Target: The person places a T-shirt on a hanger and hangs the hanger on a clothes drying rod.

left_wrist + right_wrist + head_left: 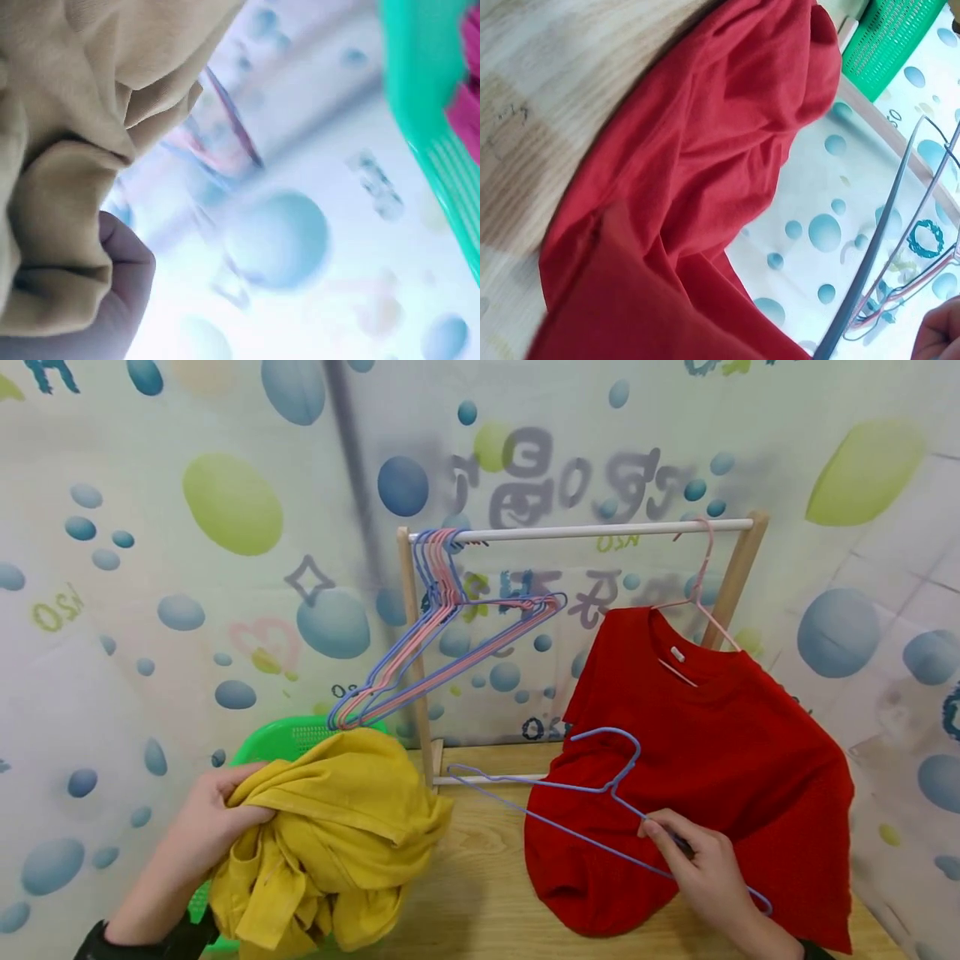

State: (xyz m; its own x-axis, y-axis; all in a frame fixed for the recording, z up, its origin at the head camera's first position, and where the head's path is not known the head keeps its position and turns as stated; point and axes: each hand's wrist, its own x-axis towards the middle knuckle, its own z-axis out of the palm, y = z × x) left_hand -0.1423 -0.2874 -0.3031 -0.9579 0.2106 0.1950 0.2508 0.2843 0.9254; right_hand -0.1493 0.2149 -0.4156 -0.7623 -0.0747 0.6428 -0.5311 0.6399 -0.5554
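Observation:
My left hand [221,814] grips a bunched yellow garment [352,827] and holds it up in front of a green basket [281,739]. In the left wrist view the cloth [67,97] looks tan, with a finger curled against its folds. On the right, my right hand [701,864] pinches a blue wire hanger [577,835] by one shoulder, its hook pointing up and to the left. Behind that hanger a red T-shirt [697,760] hangs on a pink hanger [705,568], its lower part draped on the table.
A small rack with a white rail [600,531] and wooden posts stands on the wooden table [480,860]. Several blue and pink hangers [442,610] cluster at the rail's left end. Magenta cloth [469,105] lies in the basket. A patterned curtain [225,568] hangs behind.

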